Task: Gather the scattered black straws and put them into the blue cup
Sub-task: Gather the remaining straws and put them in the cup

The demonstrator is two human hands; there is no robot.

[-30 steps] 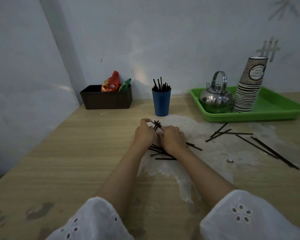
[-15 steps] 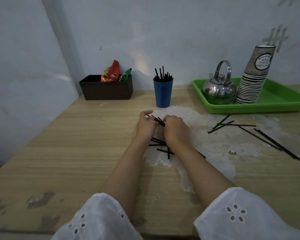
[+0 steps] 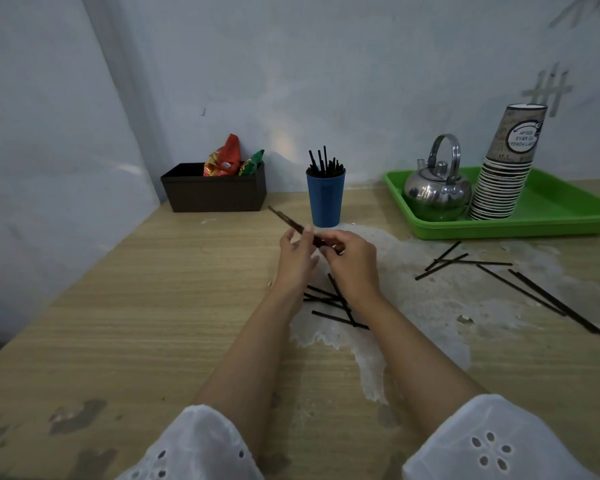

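A blue cup [image 3: 325, 199] stands upright at the back of the table with several black straws sticking out of it. Just in front of the cup, my left hand [image 3: 296, 258] and my right hand [image 3: 352, 263] hold a small bundle of black straws [image 3: 286, 219] between them, raised off the table and pointing up to the left. Under my wrists lie several loose straws [image 3: 333, 306] on the table. Another scatter of straws [image 3: 499, 275] lies to the right, in front of the tray.
A dark brown box [image 3: 213, 190] with snack packets sits at the back left. A green tray [image 3: 551, 216] at the back right holds a metal kettle [image 3: 437, 188] and a tall stack of paper cups [image 3: 506, 168]. A pale worn patch [image 3: 430, 299] covers the wooden table's middle.
My hands have lifted from the pile with a bundle of straws and risen toward the blue cup. The remaining straws under them are now uncovered.
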